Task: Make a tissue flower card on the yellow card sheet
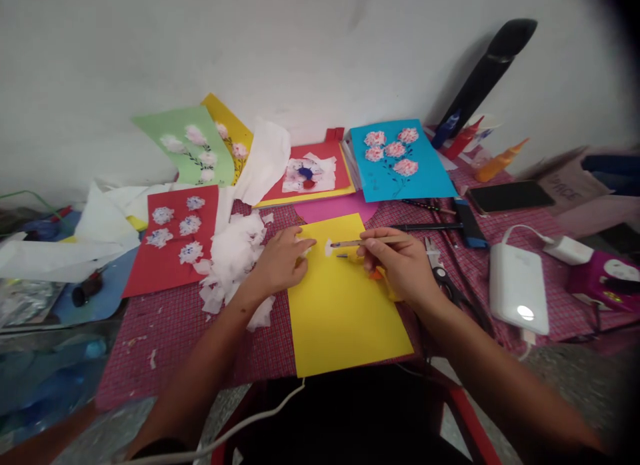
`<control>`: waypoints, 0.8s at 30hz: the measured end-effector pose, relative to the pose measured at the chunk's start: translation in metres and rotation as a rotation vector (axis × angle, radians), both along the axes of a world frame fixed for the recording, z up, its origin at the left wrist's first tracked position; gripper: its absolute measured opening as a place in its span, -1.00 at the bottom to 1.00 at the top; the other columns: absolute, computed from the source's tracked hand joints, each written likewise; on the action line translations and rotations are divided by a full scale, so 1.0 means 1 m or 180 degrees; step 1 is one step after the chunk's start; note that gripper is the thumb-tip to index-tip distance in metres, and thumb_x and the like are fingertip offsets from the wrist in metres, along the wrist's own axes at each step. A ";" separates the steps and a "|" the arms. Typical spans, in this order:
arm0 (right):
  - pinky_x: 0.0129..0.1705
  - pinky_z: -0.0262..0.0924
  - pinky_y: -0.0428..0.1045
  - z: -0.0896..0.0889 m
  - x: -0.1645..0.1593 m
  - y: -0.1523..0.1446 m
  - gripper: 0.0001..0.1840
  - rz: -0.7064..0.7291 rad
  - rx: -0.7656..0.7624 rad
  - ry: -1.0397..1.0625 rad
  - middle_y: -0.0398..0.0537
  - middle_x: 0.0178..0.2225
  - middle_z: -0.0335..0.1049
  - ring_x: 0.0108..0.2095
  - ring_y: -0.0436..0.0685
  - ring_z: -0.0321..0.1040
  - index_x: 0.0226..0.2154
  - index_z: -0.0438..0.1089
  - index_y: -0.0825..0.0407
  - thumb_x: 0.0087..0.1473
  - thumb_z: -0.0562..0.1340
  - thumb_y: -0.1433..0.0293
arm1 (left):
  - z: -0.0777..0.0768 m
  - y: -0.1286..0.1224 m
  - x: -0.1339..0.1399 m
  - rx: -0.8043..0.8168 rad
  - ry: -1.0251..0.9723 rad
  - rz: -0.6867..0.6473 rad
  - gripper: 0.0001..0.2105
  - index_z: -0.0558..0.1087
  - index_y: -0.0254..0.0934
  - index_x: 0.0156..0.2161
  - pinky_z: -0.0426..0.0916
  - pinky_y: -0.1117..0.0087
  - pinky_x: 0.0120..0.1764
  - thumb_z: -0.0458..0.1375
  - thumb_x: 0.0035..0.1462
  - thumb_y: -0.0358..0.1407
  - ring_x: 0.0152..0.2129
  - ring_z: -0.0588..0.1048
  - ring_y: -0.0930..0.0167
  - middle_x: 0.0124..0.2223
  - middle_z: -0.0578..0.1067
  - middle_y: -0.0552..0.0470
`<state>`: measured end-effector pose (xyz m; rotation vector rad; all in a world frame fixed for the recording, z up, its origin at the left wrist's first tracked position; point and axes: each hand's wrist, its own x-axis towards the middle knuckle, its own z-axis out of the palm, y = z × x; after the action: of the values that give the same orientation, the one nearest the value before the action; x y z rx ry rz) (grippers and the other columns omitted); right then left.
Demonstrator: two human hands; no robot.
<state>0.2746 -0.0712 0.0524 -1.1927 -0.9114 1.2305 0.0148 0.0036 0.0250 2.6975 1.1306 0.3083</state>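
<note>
My left hand (280,262) rests at the upper left of a yellow sheet of paper (345,318), its index finger stretched out and thumb apart. A bit of white shows beside its fingertips; I cannot tell whether they touch it. In my right hand (397,262) is a thin wooden stick (353,242), pinched between thumb and fingers. The stick's tip meets a small white tissue piece (329,248) on the yellow sheet. Below the stick, a dark pointed tip shows, its other end hidden by my right hand. Torn white tissue pieces (237,248) lie heaped left of the sheet.
Flower pictures stand around: a red card (173,272), a green card (175,128) and a blue card (395,182). A paint-stained tissue (320,168) lies behind. Scissors (445,282), a phone (513,196), paint bottles (500,160) and a white power bank (517,285) are right.
</note>
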 end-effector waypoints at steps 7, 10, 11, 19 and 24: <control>-0.59 0.23 -0.10 -0.005 0.000 0.014 -0.65 -0.0008 -0.0070 -0.0243 -0.05 -0.44 0.55 -0.59 -0.01 0.36 -0.26 0.53 0.08 0.00 0.44 0.17 | -0.005 0.002 -0.002 -0.0091 -0.0105 0.0062 -0.66 0.52 -0.30 0.06 0.29 0.07 0.24 0.10 0.19 -0.38 0.17 0.37 0.13 0.20 0.36 -0.25; -0.60 0.23 -0.11 -0.005 -0.004 0.021 -0.66 0.0154 -0.0152 -0.0429 -0.03 -0.42 0.57 -0.58 -0.01 0.37 -0.26 0.52 0.08 0.01 0.42 0.17 | -0.007 0.004 -0.004 -0.0129 -0.0211 0.0072 -0.69 0.51 -0.29 0.04 0.30 0.09 0.23 0.10 0.21 -0.37 0.15 0.38 0.16 0.18 0.39 -0.22; -0.60 0.22 -0.11 -0.005 -0.006 0.023 -0.67 0.0233 -0.0175 -0.0504 -0.02 -0.41 0.58 -0.58 -0.01 0.38 -0.26 0.52 0.08 0.01 0.42 0.17 | -0.008 0.005 -0.004 -0.0127 -0.0238 0.0072 -0.70 0.51 -0.28 0.03 0.30 0.09 0.23 0.10 0.21 -0.37 0.15 0.39 0.17 0.18 0.39 -0.21; -0.60 0.22 -0.10 -0.005 -0.016 0.034 -0.72 0.0491 -0.0205 -0.0788 -0.01 -0.40 0.59 -0.58 0.00 0.39 -0.26 0.51 0.06 0.01 0.39 0.22 | -0.009 0.005 -0.005 -0.0140 -0.0297 0.0065 -0.72 0.50 -0.27 0.04 0.32 0.08 0.22 0.11 0.25 -0.36 0.15 0.39 0.17 0.18 0.40 -0.21; -0.58 0.24 -0.10 -0.003 -0.013 0.034 -0.73 0.0400 -0.0151 -0.0926 0.01 -0.37 0.59 -0.56 0.00 0.41 -0.26 0.52 0.08 0.02 0.37 0.24 | -0.006 0.000 -0.007 -0.0010 -0.0102 -0.0138 -0.65 0.52 -0.23 0.11 0.27 0.01 0.26 0.06 0.28 -0.42 0.26 0.30 0.12 0.30 0.29 -0.23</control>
<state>0.2616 -0.0368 0.0494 -1.3939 -1.1922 1.2014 0.0075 0.0041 0.0189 2.7002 1.0612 0.3414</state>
